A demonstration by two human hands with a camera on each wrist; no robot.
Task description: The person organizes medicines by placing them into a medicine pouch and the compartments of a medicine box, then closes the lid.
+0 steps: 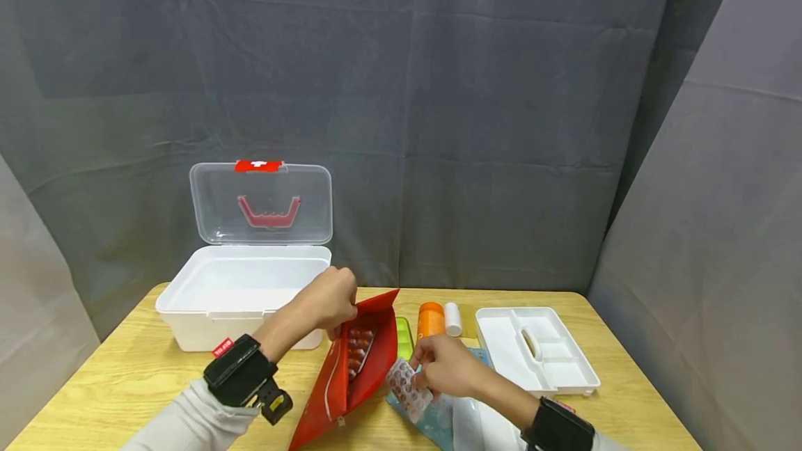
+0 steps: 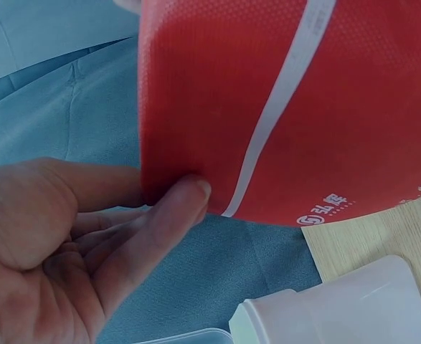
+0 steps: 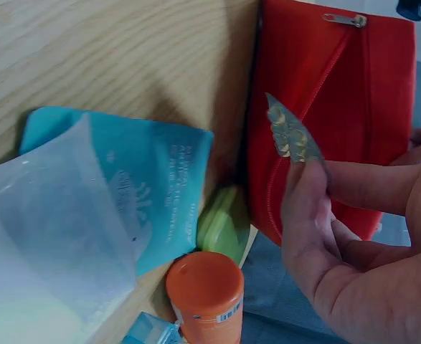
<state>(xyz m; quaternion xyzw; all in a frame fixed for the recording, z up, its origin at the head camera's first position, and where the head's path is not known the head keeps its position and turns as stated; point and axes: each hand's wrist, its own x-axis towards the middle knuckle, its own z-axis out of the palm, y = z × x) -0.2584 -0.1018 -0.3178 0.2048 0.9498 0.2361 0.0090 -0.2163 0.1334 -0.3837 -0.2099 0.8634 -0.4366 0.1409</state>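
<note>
My left hand [image 1: 335, 298] pinches the top corner of a red zip pouch [image 1: 316, 406], between thumb and fingers in the left wrist view. The pouch hangs tilted, its mouth spread towards the right. Inside it a blister pack of reddish capsules [image 1: 358, 352] shows. Just right of that mouth, my right hand [image 1: 452, 367] pinches a silvery blister pack of tablets [image 1: 406, 390]. The right wrist view shows this blister pack [image 3: 292, 136] nearly edge-on in front of the pouch [image 3: 303, 64].
Behind the left hand stands a white box [image 1: 244, 284] with its clear lid [image 1: 269, 207] raised. An orange bottle [image 1: 430, 320], a white bottle [image 1: 452, 319] and a green case [image 1: 404, 338] are behind the right hand. A white divided tray [image 1: 564, 360] lies right; a blue packet [image 3: 160, 179] lies under clear plastic.
</note>
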